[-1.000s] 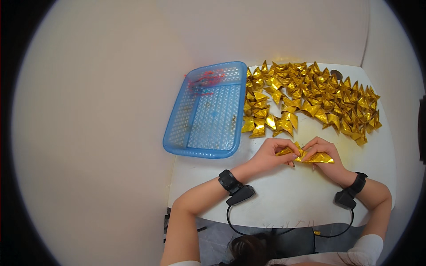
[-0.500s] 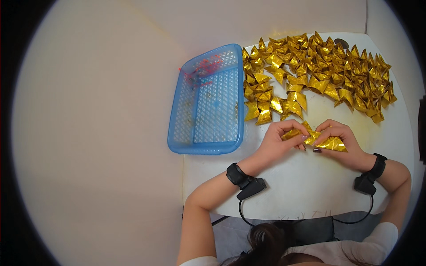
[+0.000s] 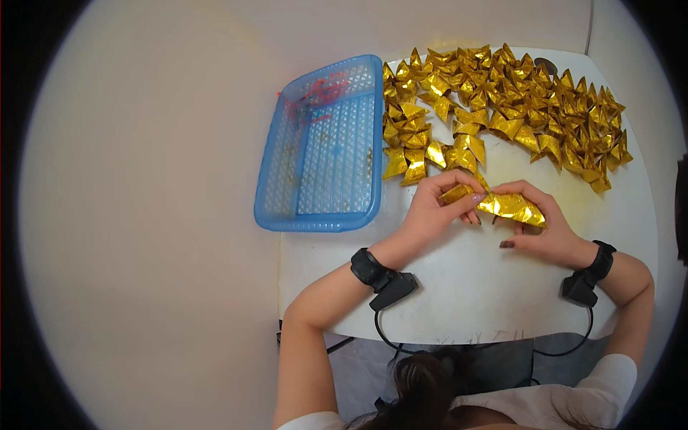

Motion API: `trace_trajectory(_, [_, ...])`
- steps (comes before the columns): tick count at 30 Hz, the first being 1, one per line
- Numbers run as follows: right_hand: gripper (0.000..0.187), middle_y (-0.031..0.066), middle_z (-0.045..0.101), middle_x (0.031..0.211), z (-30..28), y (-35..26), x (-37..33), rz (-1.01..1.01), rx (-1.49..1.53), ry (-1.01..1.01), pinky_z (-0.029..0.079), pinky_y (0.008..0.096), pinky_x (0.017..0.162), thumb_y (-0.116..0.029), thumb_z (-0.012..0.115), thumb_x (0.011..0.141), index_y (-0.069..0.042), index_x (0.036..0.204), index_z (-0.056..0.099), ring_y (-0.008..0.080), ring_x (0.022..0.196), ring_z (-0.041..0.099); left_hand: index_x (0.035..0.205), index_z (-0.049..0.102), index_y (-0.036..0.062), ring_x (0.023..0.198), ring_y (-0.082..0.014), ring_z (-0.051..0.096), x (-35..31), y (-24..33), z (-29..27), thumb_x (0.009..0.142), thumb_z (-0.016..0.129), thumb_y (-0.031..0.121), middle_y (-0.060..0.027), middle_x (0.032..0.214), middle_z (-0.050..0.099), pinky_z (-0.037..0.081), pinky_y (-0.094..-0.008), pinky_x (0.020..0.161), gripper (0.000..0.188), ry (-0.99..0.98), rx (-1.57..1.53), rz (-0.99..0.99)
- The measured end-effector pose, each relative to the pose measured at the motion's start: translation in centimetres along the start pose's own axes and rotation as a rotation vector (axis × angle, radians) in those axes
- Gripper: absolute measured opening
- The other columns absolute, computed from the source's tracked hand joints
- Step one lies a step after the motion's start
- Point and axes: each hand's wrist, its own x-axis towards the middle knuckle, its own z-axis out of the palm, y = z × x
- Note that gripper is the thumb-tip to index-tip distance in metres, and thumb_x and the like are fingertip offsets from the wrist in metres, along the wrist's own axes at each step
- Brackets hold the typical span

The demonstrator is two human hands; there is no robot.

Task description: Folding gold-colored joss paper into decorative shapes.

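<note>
A piece of folded gold foil paper [image 3: 512,208] is stretched between my two hands over the white table. My left hand [image 3: 438,207] pinches its left part between thumb and fingers. At the other end my right hand [image 3: 548,226] curls round the paper, index finger along its far edge and other fingers partly hidden beneath. The right thumb stands off from the paper, toward me. Just beyond my hands lie many folded gold paper ingots [image 3: 502,100] with pointed ends, crowded together.
A blue plastic basket [image 3: 265,214] with a lattice bottom stands left of the ingots, some red strands at its far end. The white table [image 3: 459,287] has a curved near edge. Black devices [image 3: 393,289] with cables are strapped to both wrists. A pale wall [image 3: 143,215] is at left.
My right thumb has come away from the paper, and more of its smooth gold face shows. The whole scene has shifted slightly up and left in view.
</note>
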Motion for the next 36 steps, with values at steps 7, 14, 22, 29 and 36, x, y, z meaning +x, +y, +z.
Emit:
trace_trajectory(7, [0.04,0.0039,0.053,0.11,0.0,1.0,0.5,-0.015,0.184,-0.005,0.045,0.0206,0.062,-0.025,0.047,0.092,-0.004,0.126,0.045,0.0081,0.071,0.053,0.105,0.058,0.0019,0.063,-0.0097,0.06,-0.1,1.0,-0.4,0.086,0.063,0.007,-0.0038,0.086,0.062,0.049,-0.0215,0.06,0.021,0.031,0.094,0.016])
trace_trajectory(14, [0.032,0.0061,0.059,0.091,-0.3,0.8,0.2,0.097,0.195,0.023,0.043,0.0186,0.058,-0.015,0.042,0.095,-0.005,0.125,0.047,0.0047,0.059,0.048,0.132,0.038,0.0082,0.063,-0.0088,0.059,-0.2,1.1,0.4,0.083,0.065,0.005,-0.006,0.087,0.062,0.05,-0.0209,0.057,0.056,0.105,0.004,0.016])
trace_trajectory(22, [0.029,0.0057,0.054,0.115,-0.3,1.0,0.2,0.089,0.174,0.02,0.045,0.0196,0.058,-0.004,0.045,0.092,-0.003,0.122,0.047,0.0088,0.083,0.059,0.119,0.051,0.0046,0.063,-0.0094,0.061,-0.2,1.2,0.3,0.088,0.061,0.012,-0.0055,0.086,0.063,0.049,-0.0205,0.059,0.034,0.094,0.046,-0.039])
trace_trajectory(29, [0.029,0.0054,0.054,0.116,-0.3,1.5,0.4,0.097,0.152,0.006,0.046,0.0192,0.057,-0.002,0.045,0.092,-0.003,0.121,0.048,0.0099,0.084,0.06,0.116,0.052,0.0044,0.064,-0.0108,0.062,-0.1,1.0,0.0,0.092,0.055,0.017,-0.0053,0.085,0.064,0.049,-0.0203,0.059,0.027,0.064,-0.002,-0.044])
trace_trajectory(36, [0.04,0.0062,0.058,0.105,-0.3,1.1,0.3,0.118,0.165,0.006,0.045,0.0185,0.056,-0.001,0.046,0.091,-0.007,0.13,0.039,0.0095,0.084,0.06,0.115,0.052,0.0048,0.063,-0.012,0.063,-0.1,1.0,0.0,0.093,0.054,0.016,-0.0058,0.084,0.064,0.05,-0.0207,0.058,0.025,0.062,-0.022,-0.057])
